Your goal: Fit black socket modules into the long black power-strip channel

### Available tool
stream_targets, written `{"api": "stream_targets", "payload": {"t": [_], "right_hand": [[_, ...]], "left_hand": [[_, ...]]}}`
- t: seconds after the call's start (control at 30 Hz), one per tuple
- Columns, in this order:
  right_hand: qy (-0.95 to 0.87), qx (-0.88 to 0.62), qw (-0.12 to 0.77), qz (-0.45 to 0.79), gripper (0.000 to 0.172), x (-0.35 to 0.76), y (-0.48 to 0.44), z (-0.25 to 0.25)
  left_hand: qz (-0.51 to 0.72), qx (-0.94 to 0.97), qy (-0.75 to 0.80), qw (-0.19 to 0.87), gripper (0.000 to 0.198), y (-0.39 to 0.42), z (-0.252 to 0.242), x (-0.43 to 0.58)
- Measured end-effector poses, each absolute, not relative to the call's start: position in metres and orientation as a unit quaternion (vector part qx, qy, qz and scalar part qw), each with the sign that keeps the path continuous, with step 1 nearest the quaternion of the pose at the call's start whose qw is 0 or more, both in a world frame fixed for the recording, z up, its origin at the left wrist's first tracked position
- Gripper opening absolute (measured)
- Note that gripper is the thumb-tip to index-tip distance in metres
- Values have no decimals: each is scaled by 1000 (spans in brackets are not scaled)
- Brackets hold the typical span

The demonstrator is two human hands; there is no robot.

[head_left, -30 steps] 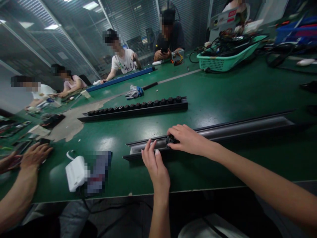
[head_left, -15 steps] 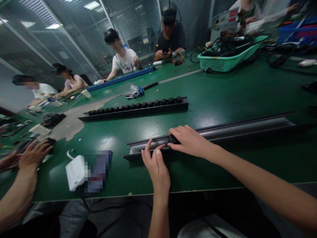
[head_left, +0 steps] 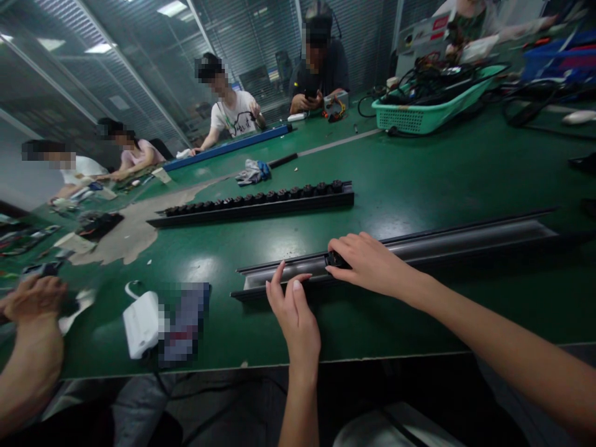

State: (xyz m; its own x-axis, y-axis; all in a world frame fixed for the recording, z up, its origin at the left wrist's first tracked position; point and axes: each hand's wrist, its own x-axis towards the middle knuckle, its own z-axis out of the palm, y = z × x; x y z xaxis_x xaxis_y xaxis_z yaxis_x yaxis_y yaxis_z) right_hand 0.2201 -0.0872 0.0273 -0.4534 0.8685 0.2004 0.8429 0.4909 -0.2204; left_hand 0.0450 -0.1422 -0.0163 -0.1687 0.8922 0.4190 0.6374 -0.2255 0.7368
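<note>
A long black channel rail [head_left: 465, 241] with a grey inner face lies across the table in front of me. My right hand [head_left: 372, 264] pinches a small black socket-like module [head_left: 334, 258] that sits inside the channel, left of the rail's middle. The underside of the module is hidden by the rail and my fingers. My left hand [head_left: 297, 320] is at the front edge near the rail's left end, its fingers spread and holding nothing. Whether its fingertips touch the rail I cannot tell.
Beyond it lies a second black rail [head_left: 307, 203] filled with several black modules. A white charger-like box [head_left: 142, 326] is to the left, beside a co-worker's hand [head_left: 37, 298]. A green basket [head_left: 403, 119] of cables stands far right; several people sit across the table.
My right hand has slid a little to the right along the channel with the black module. My left hand has stayed in place. The co-worker's hand at left has moved leftward.
</note>
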Motion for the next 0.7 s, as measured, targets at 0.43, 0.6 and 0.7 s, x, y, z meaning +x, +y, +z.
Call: {"api": "stream_targets", "payload": {"t": [0.43, 0.6, 0.7], "right_hand": [[-838, -519, 153, 69, 22, 235, -91, 27], [-831, -527, 159, 81, 21, 237, -93, 26], [-828, -530, 163, 85, 20, 238, -93, 26]], "left_hand": [[459, 630, 613, 129, 43, -142, -16, 46], [454, 633, 615, 125, 44, -142, -15, 47], [452, 637, 613, 119, 43, -142, -15, 47]]}}
